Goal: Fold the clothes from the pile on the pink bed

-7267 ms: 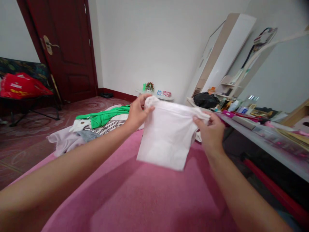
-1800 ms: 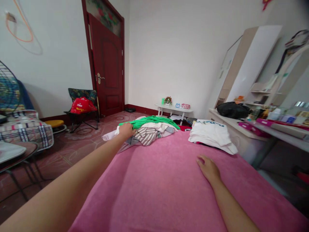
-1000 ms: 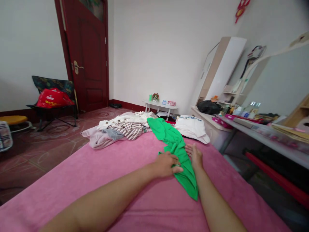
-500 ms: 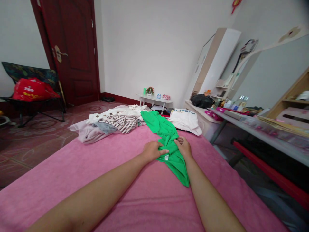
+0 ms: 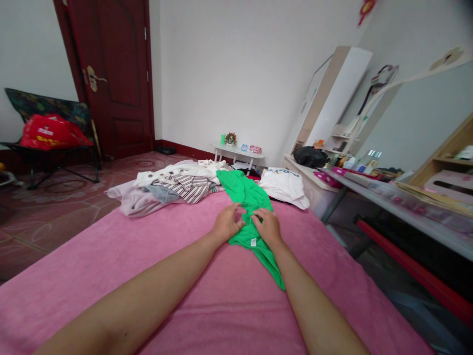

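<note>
A bright green garment (image 5: 242,190), perhaps a shirt, lies rumpled lengthwise on the pink bed cover (image 5: 155,261). A small white label (image 5: 253,242) shows near its close end. On the garment's left edge rests my left hand (image 5: 226,224), thumb and fingers apart with a gap between them. My right hand (image 5: 269,228) lies over the right side of the cloth, its fingers bent and spread. The two hands face each other a short way apart, and both touch the fabric. Some of the cloth beneath the right fingers is hidden.
A heap of clothes, with a striped garment (image 5: 190,187) in it, lies at the bed's far left. A white folded shirt (image 5: 283,186) sits at the far right. Along the right stands a desk (image 5: 391,204); a red bag (image 5: 53,132) rests on a folding chair at left.
My right hand has shifted left, closer to my left hand, which has risen slightly. The green cloth between them has been rearranged, and its near left edge reaches farther left.
</note>
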`<action>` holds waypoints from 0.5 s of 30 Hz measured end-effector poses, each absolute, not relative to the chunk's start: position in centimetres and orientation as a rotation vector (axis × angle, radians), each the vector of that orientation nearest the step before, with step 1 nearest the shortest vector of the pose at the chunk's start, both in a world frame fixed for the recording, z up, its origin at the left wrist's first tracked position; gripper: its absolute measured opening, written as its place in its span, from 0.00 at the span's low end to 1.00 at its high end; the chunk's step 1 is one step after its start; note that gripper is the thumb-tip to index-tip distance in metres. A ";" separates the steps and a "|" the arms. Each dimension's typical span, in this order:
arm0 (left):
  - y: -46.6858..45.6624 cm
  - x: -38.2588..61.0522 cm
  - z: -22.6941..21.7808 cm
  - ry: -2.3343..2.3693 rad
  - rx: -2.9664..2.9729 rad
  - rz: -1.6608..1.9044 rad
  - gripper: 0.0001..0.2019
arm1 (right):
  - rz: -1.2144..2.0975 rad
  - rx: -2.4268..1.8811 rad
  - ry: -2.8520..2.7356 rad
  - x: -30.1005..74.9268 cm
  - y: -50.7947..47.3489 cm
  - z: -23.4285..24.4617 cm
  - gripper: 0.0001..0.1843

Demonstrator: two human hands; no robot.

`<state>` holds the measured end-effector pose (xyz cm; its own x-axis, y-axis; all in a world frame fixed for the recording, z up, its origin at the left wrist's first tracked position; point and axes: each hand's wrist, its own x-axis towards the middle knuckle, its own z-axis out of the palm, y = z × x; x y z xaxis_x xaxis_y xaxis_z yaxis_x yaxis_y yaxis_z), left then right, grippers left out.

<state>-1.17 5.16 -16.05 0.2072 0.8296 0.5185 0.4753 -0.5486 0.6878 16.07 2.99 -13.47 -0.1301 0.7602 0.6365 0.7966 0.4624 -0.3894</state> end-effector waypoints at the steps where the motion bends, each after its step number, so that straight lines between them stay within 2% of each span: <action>1: 5.2 -1.0 -16.1 1.187 2.090 1.304 0.37 | 0.060 -1.238 -1.768 15.7 2.9 -13.1 0.08; 3: 5.2 -0.7 -15.9 1.088 2.034 1.385 0.40 | 0.327 -1.098 -1.529 14.8 2.6 -11.9 0.11; 4: 5.2 -0.6 -15.7 1.011 1.980 1.426 0.39 | 0.464 -1.032 -1.458 14.3 2.3 -11.1 0.12; 7: 5.9 -1.2 -14.9 0.801 1.761 1.493 0.23 | 0.776 -0.842 -1.412 13.2 1.5 -8.3 0.14; 9: 6.8 -2.3 -14.2 0.793 1.642 1.543 0.18 | 0.831 -0.786 -1.407 13.1 1.3 -7.0 0.15; 12: 7.8 -4.4 -13.3 0.887 1.514 1.695 0.16 | 0.776 -0.897 -1.431 13.6 1.6 -7.0 0.19; 15: 7.8 -5.5 -12.5 0.942 1.497 1.776 0.10 | 0.812 -0.979 -1.548 13.3 2.0 -8.6 0.31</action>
<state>-5.55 7.76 -12.51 -0.1609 0.8253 0.5413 -0.0152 -0.5504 0.8348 13.28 2.03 -8.63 -0.0803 0.9038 0.4204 0.1681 0.4280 -0.8880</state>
